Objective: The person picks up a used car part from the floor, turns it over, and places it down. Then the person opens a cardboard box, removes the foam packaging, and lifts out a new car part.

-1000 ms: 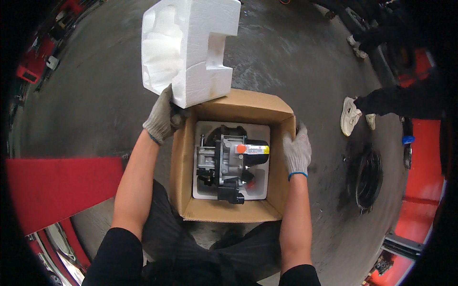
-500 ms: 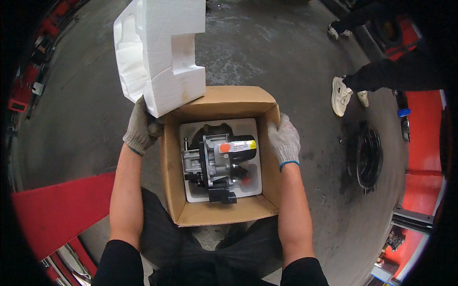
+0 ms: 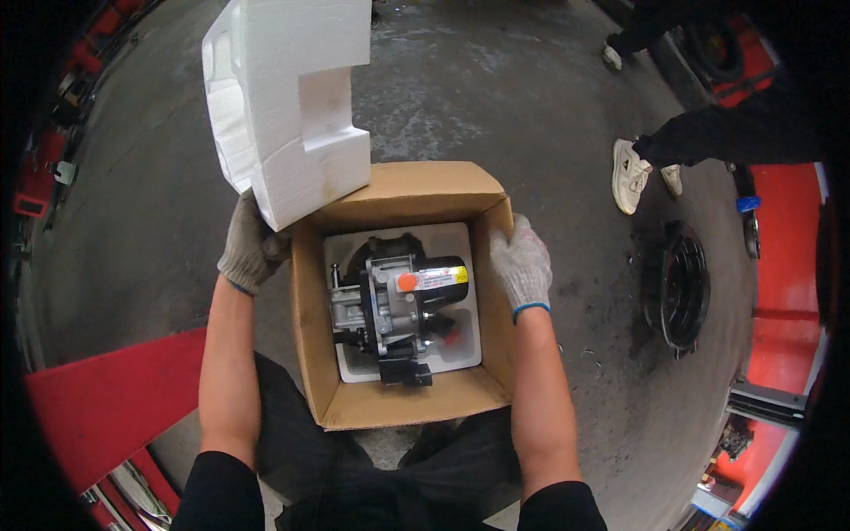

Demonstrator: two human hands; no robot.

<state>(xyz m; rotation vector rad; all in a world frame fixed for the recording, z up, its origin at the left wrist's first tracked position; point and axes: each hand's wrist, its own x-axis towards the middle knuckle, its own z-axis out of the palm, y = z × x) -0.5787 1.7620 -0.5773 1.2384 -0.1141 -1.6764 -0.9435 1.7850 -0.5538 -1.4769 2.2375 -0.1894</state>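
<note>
An opened cardboard box (image 3: pixel 416 412) is held in front of me, above my lap. Inside, a metal-and-black mechanical unit (image 3: pixel 394 305) with a black cylinder, an orange dot and a label rests in a white foam tray (image 3: pixel 456 358). My left hand (image 3: pixel 250 243), in a grey knit glove, is closed at the lower corner of a large white foam block (image 3: pixel 283 106), beside the box's left wall. That block leans upright over the box's far left corner. My right hand (image 3: pixel 522 265), gloved too, grips the box's right wall, fingers over its rim.
A red panel (image 3: pixel 115 394) lies at lower left. On the grey floor to the right is a dark round part (image 3: pixel 683 288) with stains around it. Another person's legs and pale shoes (image 3: pixel 630 177) are beyond it, near red equipment (image 3: pixel 784 248) along the right side.
The box, the foam block and both hands sit slightly further left and lower in the picture. Both grips look the same.
</note>
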